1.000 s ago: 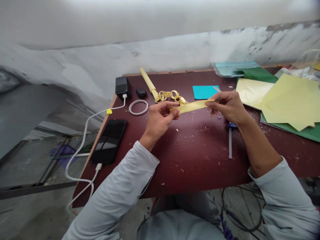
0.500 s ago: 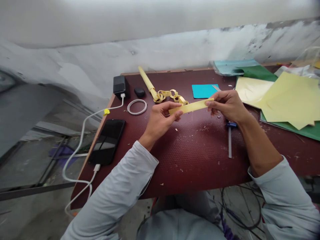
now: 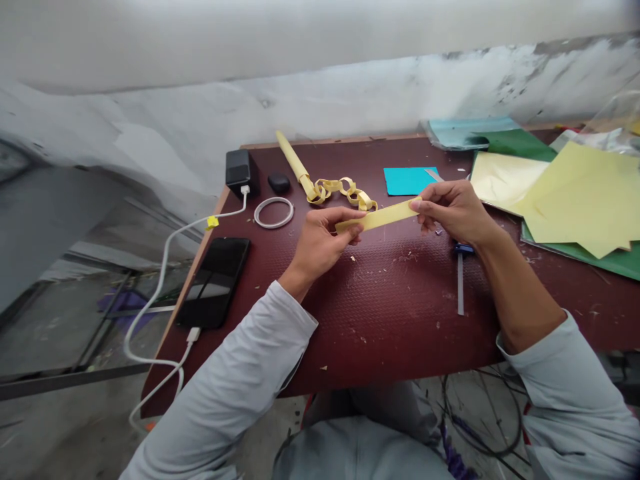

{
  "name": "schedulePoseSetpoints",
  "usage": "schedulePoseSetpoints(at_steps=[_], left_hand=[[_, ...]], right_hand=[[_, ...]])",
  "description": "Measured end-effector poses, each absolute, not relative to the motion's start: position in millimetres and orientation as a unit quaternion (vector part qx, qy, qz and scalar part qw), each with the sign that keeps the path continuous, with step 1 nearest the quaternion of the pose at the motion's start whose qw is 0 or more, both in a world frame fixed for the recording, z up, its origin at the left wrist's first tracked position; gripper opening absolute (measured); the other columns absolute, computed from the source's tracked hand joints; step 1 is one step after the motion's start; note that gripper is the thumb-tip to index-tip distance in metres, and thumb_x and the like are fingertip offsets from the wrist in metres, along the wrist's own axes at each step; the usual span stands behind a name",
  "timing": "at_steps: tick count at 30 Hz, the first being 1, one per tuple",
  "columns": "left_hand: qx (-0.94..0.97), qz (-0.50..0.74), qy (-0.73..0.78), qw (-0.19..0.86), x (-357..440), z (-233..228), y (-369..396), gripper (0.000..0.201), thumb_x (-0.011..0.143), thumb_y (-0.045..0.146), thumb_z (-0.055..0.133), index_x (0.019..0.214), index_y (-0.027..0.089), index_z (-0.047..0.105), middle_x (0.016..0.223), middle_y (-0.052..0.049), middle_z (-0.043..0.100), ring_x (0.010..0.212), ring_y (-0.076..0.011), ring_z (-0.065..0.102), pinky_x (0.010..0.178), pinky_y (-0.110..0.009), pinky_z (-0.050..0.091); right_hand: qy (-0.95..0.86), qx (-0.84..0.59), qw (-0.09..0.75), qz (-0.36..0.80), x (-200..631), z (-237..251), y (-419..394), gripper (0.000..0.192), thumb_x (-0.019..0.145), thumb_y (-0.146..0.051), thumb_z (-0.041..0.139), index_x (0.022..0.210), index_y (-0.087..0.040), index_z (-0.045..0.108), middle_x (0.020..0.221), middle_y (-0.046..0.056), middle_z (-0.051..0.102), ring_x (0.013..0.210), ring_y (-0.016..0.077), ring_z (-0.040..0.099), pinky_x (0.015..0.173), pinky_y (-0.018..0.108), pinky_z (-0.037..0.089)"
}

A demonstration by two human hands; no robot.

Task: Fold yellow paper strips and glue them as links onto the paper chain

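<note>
A yellow paper strip (image 3: 387, 216) is stretched between both hands above the dark red table. My left hand (image 3: 323, 241) pinches its left end between thumb and fingers. At the other end, my right hand (image 3: 453, 210) grips it with thumb and forefinger, slightly higher, so the strip tilts up to the right. Just behind the strip lies a chain of yellow paper loops (image 3: 345, 187), joined to a rolled yellow paper tube (image 3: 293, 158). Under my right hand, a cutter with a blue slider (image 3: 464, 249) is partly hidden.
Yellow paper sheets (image 3: 585, 200) and green sheets lie at the right. A turquoise card (image 3: 407, 181) sits behind my right hand. On the left are a black phone (image 3: 214, 283), a charger block (image 3: 239, 170), a white ring (image 3: 273, 213) and a white cable (image 3: 163, 280) hanging past the table edge.
The strip has shifted slightly left, and its right end now sits shorter beyond my right fingertips. Both hands keep their hold; the things on the table stay put.
</note>
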State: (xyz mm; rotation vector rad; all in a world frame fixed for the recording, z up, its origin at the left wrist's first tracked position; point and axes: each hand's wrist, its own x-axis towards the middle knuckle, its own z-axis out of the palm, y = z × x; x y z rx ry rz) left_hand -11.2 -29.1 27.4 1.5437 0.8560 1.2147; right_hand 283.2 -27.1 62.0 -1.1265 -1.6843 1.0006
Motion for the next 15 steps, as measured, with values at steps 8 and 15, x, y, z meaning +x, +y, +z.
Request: schedulePoseSetpoints(at_steps=[8,15], left_hand=[[0.637,0.497,0.338,0.483,-10.1,28.6,-30.5,0.022,0.088,0.022,0.089,0.109,0.017,0.088,0.085,-0.005,0.083,0.073,-0.014,0.078,0.072,-0.026,0.067],[0.651,0.484,0.333,0.48,-7.5,29.1,-34.4,0.022,0.089,0.022,0.086,0.11,0.016,0.088,0.088,-0.007,0.084,0.074,-0.0157,0.078,0.072,-0.028,0.066]], right_hand=[[-0.682,-0.454,0.406,0.404,281.0,62.1,-27.4,0.038,0.094,-0.061,0.085,0.083,-0.025,0.077,0.063,0.002,0.07,0.051,0.0146,0.059,0.05,0.036,0.049],[-0.708,-0.462,0.411,0.343,274.0,57.5,-28.1,0.034,0.088,-0.056,0.092,0.1,-0.025,0.084,0.099,0.006,0.082,0.079,0.0208,0.071,0.068,0.039,0.057]])
